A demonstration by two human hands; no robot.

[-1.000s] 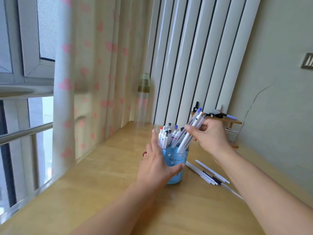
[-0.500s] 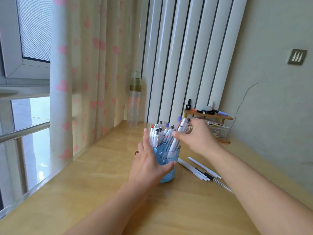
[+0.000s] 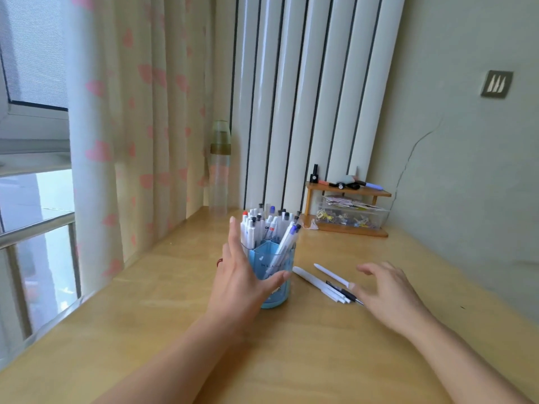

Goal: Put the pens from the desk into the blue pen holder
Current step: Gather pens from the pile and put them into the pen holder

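Beside loose pens (image 3: 323, 282), right hand (image 3: 388, 295) hovers spread; left hand (image 3: 239, 282) steadies holder (image 3: 274, 265).

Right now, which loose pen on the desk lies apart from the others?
The slim white pen, farthest back; the other loose pens lie bunched together.

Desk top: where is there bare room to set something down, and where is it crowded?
Bare wood lies between the forearms, in front of the blue pen holder, and left of it toward the curtain. Crowded: the loose pens beside the right hand, and the corner shelf.
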